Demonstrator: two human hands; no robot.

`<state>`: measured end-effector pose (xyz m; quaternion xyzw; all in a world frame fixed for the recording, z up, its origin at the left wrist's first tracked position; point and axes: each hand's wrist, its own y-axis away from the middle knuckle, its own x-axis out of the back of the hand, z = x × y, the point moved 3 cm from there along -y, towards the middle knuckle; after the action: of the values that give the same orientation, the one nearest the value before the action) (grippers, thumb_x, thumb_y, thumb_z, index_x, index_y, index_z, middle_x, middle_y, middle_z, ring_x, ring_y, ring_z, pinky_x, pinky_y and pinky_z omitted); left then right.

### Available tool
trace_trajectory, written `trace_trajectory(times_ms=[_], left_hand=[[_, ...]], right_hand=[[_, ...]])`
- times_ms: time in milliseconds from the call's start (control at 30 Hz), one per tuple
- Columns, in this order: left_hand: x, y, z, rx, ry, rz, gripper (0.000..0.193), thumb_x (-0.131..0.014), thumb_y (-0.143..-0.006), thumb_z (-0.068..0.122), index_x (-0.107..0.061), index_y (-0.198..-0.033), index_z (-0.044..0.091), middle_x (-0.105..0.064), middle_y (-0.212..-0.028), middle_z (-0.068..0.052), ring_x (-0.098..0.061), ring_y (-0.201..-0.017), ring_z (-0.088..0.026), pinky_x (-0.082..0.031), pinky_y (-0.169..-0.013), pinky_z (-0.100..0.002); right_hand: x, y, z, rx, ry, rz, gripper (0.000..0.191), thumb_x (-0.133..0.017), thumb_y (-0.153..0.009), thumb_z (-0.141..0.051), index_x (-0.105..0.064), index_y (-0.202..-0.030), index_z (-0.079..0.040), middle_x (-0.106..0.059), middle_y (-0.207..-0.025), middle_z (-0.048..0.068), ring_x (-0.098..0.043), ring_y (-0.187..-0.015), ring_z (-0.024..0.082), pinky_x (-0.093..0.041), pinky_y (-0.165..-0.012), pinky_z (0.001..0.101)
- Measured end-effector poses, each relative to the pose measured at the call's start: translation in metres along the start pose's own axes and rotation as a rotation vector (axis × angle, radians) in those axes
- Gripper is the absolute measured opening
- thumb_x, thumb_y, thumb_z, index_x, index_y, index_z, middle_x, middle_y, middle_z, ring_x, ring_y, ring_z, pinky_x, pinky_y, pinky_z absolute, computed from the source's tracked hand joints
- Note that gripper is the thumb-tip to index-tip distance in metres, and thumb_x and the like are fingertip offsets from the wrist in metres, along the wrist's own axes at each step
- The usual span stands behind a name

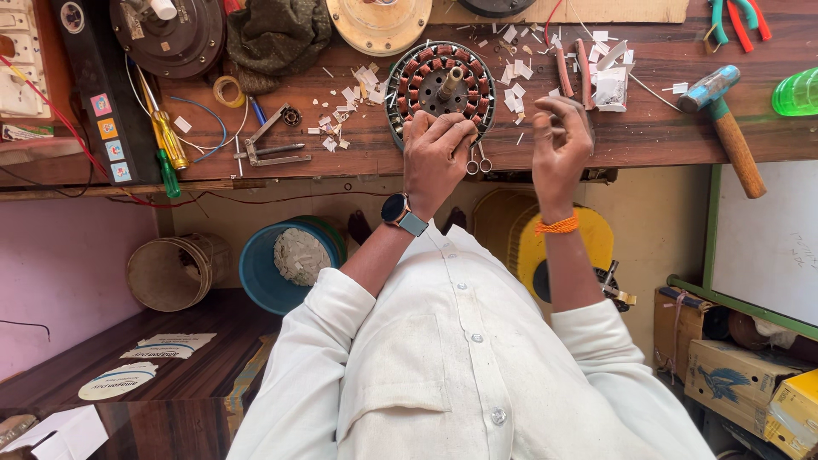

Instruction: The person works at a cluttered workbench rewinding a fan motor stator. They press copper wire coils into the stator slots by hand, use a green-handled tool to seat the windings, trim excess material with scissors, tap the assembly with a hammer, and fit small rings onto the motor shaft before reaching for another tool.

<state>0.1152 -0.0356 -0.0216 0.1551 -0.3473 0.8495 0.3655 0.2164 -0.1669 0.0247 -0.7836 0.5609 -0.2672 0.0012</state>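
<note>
On the dark wooden workbench (pixel 648 136), at its near edge, sits a round motor stator with copper-red coils and a brass-coloured shaft (pixel 440 85). The left hand (pixel 436 158), with a dark smartwatch on its wrist, lies curled on the stator's near rim, fingers bent down against the windings; whether it pinches anything I cannot tell. Small steel scissors (pixel 477 159) lie just right of that hand. The right hand (pixel 558 145), an orange thread band at its wrist, is raised beside the stator, fingers loosely bent, seemingly empty. White paper scraps (pixel 349 106) litter the bench around. Further right lies a hammer with a wooden handle and blue head (pixel 724 123).
</note>
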Motion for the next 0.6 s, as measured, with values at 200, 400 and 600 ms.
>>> trace_trajectory(times_ms=[200,400,600], left_hand=[[0.002,-0.003,0.000,0.002,0.002,-0.037,0.012,-0.079,-0.087,0.013,-0.076,-0.099,0.013,-0.072,-0.105,0.005,-0.056,-0.094,-0.021,-0.043,-0.091,-0.038],[0.005,-0.008,0.004,0.037,0.000,-0.062,0.013,-0.079,-0.086,0.013,-0.077,-0.099,0.013,-0.072,-0.102,0.004,-0.057,-0.093,-0.022,-0.043,-0.091,-0.039],[0.006,-0.011,0.009,0.047,0.004,-0.052,0.013,-0.079,-0.085,0.014,-0.077,-0.098,0.014,-0.072,-0.102,0.005,-0.058,-0.093,-0.022,-0.043,-0.092,-0.039]], right_hand=[[0.000,-0.003,-0.009,0.532,0.390,-0.176,0.023,-0.079,-0.099,-0.010,-0.074,-0.121,-0.012,-0.071,-0.124,-0.001,-0.058,-0.113,0.023,-0.048,-0.102,0.0350],[-0.006,-0.014,-0.009,0.694,0.434,-0.291,0.025,-0.084,-0.096,-0.018,-0.074,-0.119,-0.012,-0.074,-0.121,-0.001,-0.058,-0.104,0.023,-0.048,-0.094,0.0360],[-0.012,-0.010,-0.018,0.790,0.347,-0.308,0.024,-0.085,-0.095,-0.017,-0.073,-0.114,-0.008,-0.075,-0.111,0.003,-0.064,-0.085,0.020,-0.051,-0.075,0.0350]])
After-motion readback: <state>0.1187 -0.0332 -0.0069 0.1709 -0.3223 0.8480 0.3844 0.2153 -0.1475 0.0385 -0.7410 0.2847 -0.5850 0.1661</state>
